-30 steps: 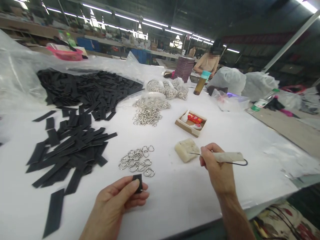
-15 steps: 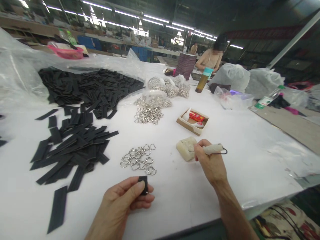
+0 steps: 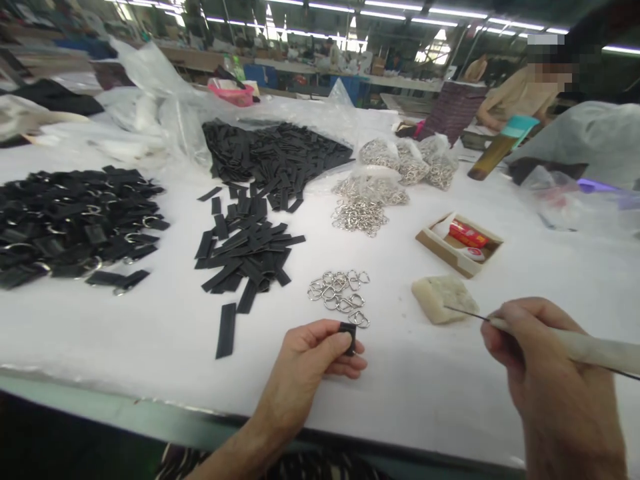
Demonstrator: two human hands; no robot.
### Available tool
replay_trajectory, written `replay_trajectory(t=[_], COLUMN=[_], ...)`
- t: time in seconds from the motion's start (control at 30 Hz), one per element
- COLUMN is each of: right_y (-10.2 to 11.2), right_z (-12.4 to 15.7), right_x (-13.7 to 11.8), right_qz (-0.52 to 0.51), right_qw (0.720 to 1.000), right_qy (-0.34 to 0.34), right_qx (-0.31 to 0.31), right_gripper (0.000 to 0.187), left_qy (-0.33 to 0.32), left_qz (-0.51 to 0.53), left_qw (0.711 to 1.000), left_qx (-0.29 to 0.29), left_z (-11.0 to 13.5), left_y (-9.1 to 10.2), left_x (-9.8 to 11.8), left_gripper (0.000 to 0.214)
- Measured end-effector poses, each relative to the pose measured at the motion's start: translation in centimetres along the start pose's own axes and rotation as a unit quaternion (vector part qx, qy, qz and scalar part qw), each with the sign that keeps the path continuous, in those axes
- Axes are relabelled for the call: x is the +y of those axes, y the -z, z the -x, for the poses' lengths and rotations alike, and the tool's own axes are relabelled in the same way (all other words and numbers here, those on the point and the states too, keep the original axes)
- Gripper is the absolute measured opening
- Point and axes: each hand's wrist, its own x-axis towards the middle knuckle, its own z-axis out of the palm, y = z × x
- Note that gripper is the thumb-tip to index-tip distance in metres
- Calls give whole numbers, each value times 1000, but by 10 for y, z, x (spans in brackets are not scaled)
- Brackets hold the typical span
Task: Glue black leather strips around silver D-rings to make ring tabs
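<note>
My left hand (image 3: 320, 353) pinches a small folded black strap piece (image 3: 348, 337) between thumb and fingers, just above the table. My right hand (image 3: 545, 367) is closed round the pale wrapped handle (image 3: 590, 348) of a thin awl. The awl's dark metal shaft (image 3: 467, 312) points left, its tip overlapping the front of a cream, wax-like block (image 3: 445, 299); whether it touches I cannot tell. Loose metal D-rings (image 3: 337, 291) lie just beyond my left hand. To their left is a pile of flat black strap pieces (image 3: 250, 250).
Black straps fitted with rings (image 3: 75, 230) are heaped at far left. Behind lie a larger strap heap (image 3: 280, 157), more rings (image 3: 357, 213) and bagged rings (image 3: 410, 163). A small box (image 3: 457, 243) holds a red packet. A bottle (image 3: 503, 147) stands near a person across the table.
The view has swung left, bringing the ringed strap heap into sight. My right hand has drawn back from the block with the awl, exposing more shaft. My left hand still holds the strap.
</note>
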Motion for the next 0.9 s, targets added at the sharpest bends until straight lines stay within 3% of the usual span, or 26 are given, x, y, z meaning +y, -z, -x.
replay_trajectory(t=[0.13,0.23,0.5,0.9], right_y=[-18,-34,-53,-62], right_z=[25,35,41,41], right_x=[-3,0,-1,3], right_qz=[-121,-177,-209,-179], right_qw=[972,943,919,909], right_qy=[-74,-98,-120,-125], right_qx=[-186,-263,-311,-355], right_gripper=[25,27,26,28], left_qy=[-7,-9,-6,-1], left_qz=[1,3,9,7], left_qw=[1000,1000,1000,1000], left_qx=[1,3,-1,-15], left_z=[3,5,8,7], left_y=[-1,-1,1,2], left_x=[1,2,3,4], left_gripper=[16,15,12,14])
